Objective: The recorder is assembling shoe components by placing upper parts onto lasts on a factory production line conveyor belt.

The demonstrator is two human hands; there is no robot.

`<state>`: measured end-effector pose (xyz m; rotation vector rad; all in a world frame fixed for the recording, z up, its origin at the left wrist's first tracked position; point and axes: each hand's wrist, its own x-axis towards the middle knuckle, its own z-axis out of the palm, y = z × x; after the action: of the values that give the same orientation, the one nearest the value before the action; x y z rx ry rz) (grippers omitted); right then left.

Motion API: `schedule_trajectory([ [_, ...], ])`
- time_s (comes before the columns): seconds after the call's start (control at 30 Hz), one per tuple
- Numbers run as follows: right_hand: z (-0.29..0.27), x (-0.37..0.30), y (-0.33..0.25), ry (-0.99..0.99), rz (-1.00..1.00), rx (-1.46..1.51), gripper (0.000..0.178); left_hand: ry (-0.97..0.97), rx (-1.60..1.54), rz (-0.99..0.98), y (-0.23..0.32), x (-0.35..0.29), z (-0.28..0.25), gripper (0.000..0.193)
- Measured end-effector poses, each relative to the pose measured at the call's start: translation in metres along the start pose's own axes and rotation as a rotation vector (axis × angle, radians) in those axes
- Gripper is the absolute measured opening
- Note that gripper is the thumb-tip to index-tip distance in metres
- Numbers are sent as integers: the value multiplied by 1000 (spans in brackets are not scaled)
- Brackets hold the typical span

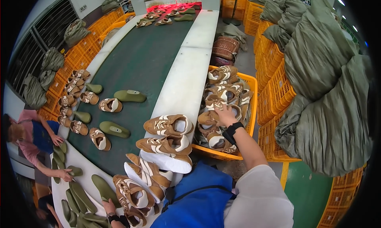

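1. We are resting our right hand [225,115] on a brown-and-white sneaker [207,118] inside an orange crate [254,94], to the right of the white ledge [174,81]. Our fingers are spreading only slightly and touching the shoe's upper; we cannot tell whether they are closing round it.
2. We are wearing a black band [234,127] on that wrist, and more brown-and-white sneakers are lying heaped in the crate around the hand.
3. We are keeping our left hand [109,207] low, at the near end of a green shoe last [102,186]. Our fingers are touching that end in a narrow curl; the rest is facing away, so we cannot tell how firmly they are gripping.
4. We are seeing other green lasts [81,197] lying in a cluster just left of that hand, and a row of sneakers [147,174] standing just right of it, in front of our blue apron [202,196].
5. We are facing a dark green belt [147,61], where single shoes and lasts are lying well apart from our hands.
6. Across from us, a co-worker [29,135] in pink sleeves is pinching another last [74,171] with one hand [64,175].
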<state>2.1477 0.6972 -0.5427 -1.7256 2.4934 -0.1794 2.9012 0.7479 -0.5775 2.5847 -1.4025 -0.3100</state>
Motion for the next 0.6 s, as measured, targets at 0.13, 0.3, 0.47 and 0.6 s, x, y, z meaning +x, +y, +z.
schedule_trajectory([
  [0.13, 35, 17, 51, 227, 69, 337, 52, -29, -43, 36, 35, -11, -11, 44],
  [0.3, -79, 6, 12, 87, 288, 1524, 43, 80, -28, 164, 29, -28, -35, 66],
  [0.47, -112, -12, -63, -465, -82, 1891, 40, 106, -554, 505, 184, -78, -87, 70],
  [0.6, -127, -41, -153, -670, -347, 1721, 34, -631, -1492, 478, 275, -137, -134, 85],
])
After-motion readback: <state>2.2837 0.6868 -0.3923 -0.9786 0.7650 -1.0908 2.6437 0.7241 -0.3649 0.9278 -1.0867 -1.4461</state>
